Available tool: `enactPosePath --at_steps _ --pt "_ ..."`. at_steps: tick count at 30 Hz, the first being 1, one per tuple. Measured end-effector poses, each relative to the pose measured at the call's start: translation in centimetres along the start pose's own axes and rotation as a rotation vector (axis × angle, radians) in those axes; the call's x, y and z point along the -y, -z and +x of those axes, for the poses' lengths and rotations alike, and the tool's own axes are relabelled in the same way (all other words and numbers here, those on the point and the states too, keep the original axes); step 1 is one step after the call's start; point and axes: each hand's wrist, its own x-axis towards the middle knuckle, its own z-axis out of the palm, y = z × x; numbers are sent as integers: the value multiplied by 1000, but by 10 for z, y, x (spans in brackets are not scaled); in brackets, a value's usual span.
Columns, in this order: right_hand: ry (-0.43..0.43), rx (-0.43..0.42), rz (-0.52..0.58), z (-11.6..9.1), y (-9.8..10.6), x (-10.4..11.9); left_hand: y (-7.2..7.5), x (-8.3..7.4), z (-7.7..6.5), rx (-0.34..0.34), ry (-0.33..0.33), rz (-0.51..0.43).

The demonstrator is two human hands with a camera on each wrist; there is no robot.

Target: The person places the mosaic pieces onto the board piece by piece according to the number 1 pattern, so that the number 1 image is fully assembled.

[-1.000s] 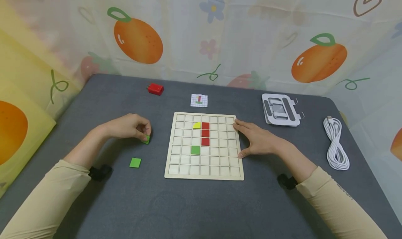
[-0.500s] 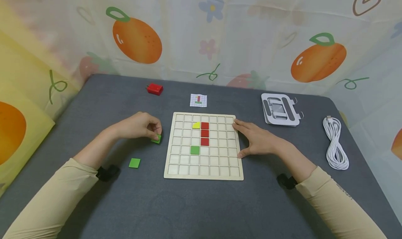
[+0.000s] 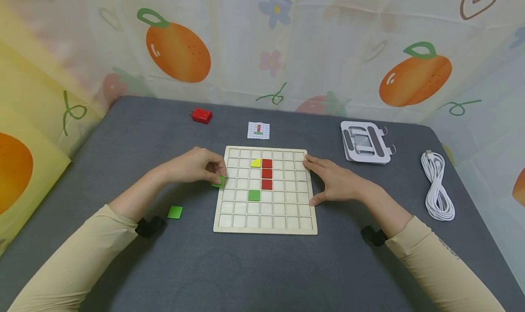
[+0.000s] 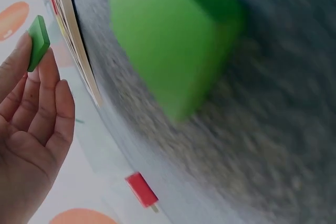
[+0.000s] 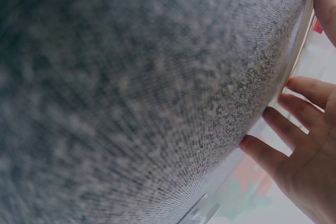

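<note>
Between thumb and fingers, my left hand (image 3: 197, 166) pinches a green square tile (image 4: 40, 44) at the left edge of the wooden grid board (image 3: 238, 229). My right hand (image 3: 336, 182) rests with spread fingers along the board's right edge; the right wrist view shows its fingers (image 5: 296, 108) reaching to the rim. In the board's cells lie a yellow tile with a rounded corner (image 3: 255, 163), a column of three red tiles (image 3: 267, 173) and one green tile (image 3: 254, 195). A second loose green tile (image 3: 175, 212) lies on the table left of the board, large in the left wrist view.
Behind the board lies a small paper card (image 3: 258, 130) printed with a coloured grid pattern. A red plug adapter (image 3: 201, 116) sits at the back left. To the right are a grey-white folding stand (image 3: 365, 142) and a coiled white cable (image 3: 438, 185) on the dark table (image 3: 262, 275).
My left hand has carried the green tile rightward across the table to the board's left edge. The right hand has stayed at the board's right side.
</note>
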Motion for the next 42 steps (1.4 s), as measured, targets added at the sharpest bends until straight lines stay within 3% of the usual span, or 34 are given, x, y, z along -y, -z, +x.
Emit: enactPosePath --at_steps 8,19,31,42 --pt "8 -6 2 -1 1 1 -9 -15 8 -20 -45 5" --pt "14 -6 2 0 1 0 -23 -32 19 -150 -84 -63" --pt "9 -2 4 0 0 0 -52 -54 35 -83 -139 -129" --pt "9 -2 10 1 -1 -2 -72 -59 54 -117 -126 -101"
